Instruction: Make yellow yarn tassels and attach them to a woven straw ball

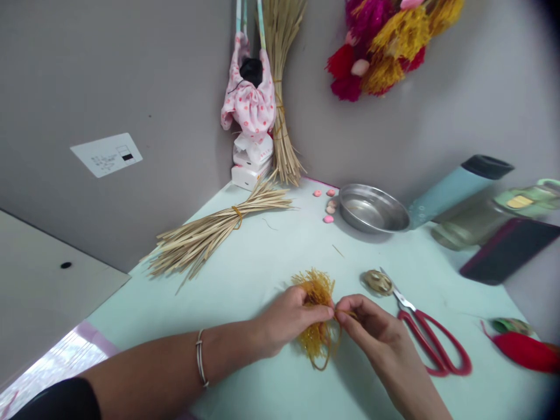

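My left hand (pixel 291 318) is closed around a bundle of mustard-yellow yarn (pixel 315 344), whose frayed ends stick out above and below the fingers. At the bundle's right side, my right hand (pixel 371 326) pinches a thin yellow strand (pixel 350 314) between thumb and fingers. A loop of the strand hangs below the two hands. Both hands are just above the pale table, with their fingertips close together. To the right of my right hand lie scissors (pixel 411 306) with red handles, their blade tips beside a small tan wound coil (pixel 378 282).
A tied straw bundle (pixel 219 230) lies at the left back. Several pink beads (pixel 328 219) sit beside a metal bowl (pixel 374 209). A blue tumbler (pixel 459 189), a green bottle (pixel 472 224) and a dark phone-like slab (pixel 510 251) stand at the right. Red yarn (pixel 527 352) lies at the right edge.
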### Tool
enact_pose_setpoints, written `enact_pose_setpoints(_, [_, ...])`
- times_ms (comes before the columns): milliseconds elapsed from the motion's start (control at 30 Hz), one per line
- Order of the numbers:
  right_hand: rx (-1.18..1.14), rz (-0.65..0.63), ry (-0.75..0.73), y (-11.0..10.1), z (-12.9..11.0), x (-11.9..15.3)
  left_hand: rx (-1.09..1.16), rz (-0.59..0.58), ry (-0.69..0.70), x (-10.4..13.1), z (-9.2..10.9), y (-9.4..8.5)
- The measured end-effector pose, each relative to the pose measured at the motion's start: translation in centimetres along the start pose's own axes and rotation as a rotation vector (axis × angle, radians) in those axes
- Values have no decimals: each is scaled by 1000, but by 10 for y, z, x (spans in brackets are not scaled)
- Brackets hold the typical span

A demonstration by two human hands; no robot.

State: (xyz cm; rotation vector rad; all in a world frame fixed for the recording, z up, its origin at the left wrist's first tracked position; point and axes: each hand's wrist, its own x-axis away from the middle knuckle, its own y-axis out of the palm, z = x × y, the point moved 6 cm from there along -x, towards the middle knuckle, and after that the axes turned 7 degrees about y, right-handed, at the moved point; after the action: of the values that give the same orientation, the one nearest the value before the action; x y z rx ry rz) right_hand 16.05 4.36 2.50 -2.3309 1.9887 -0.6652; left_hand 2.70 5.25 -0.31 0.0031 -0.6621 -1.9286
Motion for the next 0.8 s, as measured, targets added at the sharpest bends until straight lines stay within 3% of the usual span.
enact_pose_setpoints(233, [37,-20,-5,6,1,1,-69,-11,16,-1,-5,-2])
enact_pose_setpoints(533, [50,-26,13,6,0,2,142,-98,-9,-2,-3,4])
enact_pose_setpoints(800, [-51,-46,8,11,-7,3,130,-42,33,-1,-1,4])
